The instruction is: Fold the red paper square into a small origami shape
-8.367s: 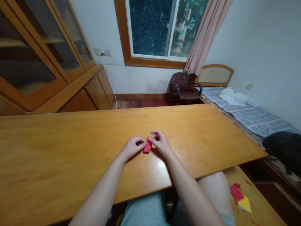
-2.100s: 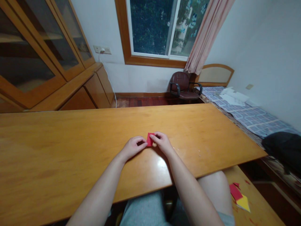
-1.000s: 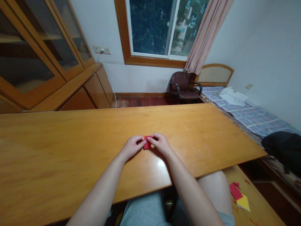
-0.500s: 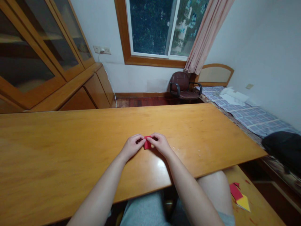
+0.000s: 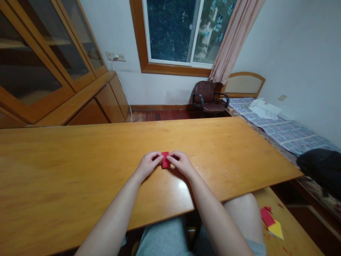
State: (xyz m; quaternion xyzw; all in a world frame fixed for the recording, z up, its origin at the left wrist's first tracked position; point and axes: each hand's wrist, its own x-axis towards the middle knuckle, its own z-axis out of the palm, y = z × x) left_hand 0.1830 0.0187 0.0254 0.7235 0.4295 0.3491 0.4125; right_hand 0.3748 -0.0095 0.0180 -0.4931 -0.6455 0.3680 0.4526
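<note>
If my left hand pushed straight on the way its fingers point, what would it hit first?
The red paper, already touching the left hand. Beyond it in the picture is the right hand, probably next, though depth there is hard to judge.

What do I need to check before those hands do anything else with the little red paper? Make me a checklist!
1. Left hand on the red paper: ok, thumb and fingertips meet at its left edge.
2. Right hand on it too: ok, the thumb is at its right side.
3. Folds lined up neatly: cannot tell, they are too small to see.
4. Paper flat against the tabletop: cannot tell from this angle.
5. Tabletop spotless: not ok, small pale marks show to the right of the right hand.
6. Yellow piece out of the way: ok, it lies on the lower wooden surface.
</note>
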